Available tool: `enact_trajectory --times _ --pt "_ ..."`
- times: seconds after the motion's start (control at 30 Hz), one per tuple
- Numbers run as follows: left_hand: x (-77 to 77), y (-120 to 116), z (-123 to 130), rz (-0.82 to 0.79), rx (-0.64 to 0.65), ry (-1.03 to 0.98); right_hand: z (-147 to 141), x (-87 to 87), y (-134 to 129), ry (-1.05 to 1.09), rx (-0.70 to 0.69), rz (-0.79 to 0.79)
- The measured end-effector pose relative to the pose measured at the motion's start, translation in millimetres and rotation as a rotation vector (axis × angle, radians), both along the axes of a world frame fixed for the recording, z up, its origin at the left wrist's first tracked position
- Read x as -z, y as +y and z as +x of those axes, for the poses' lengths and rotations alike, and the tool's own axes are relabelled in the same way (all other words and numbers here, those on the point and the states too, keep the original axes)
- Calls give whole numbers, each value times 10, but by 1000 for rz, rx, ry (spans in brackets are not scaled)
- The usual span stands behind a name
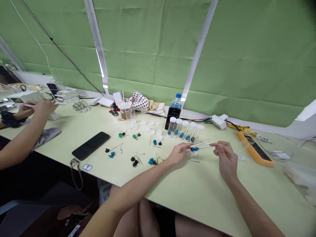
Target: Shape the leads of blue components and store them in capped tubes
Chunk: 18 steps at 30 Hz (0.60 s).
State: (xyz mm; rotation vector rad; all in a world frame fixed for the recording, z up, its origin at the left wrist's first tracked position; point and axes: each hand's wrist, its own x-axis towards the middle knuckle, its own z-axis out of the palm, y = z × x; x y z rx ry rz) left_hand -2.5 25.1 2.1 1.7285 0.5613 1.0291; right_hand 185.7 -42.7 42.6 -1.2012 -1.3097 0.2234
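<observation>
bare forearms (143,181) extend toward upright, white-capped clear vials (183,130); before these, left hand (181,153) pinches a clear tube (201,145) holding blue parts (194,149); right hand (225,159) half-curled, grip unclear.

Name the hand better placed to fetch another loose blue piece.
Likely the left hand, though it holds the clear container: the loose blue pieces lie on its side, farther from the right hand.

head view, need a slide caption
Left hand holding clear plastic tube with blue part inside, right hand at its other end, near white-capped clear tubes.
</observation>
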Motion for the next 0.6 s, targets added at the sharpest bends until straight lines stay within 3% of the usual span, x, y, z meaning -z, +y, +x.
enact_trajectory --times 0.27,0.6 --pt "54 12 6 15 -3 14 112 19 44 -85 -117 -67" --pt "-19 -16 -11 18 -37 38 164 -11 58 -357 -228 -123"
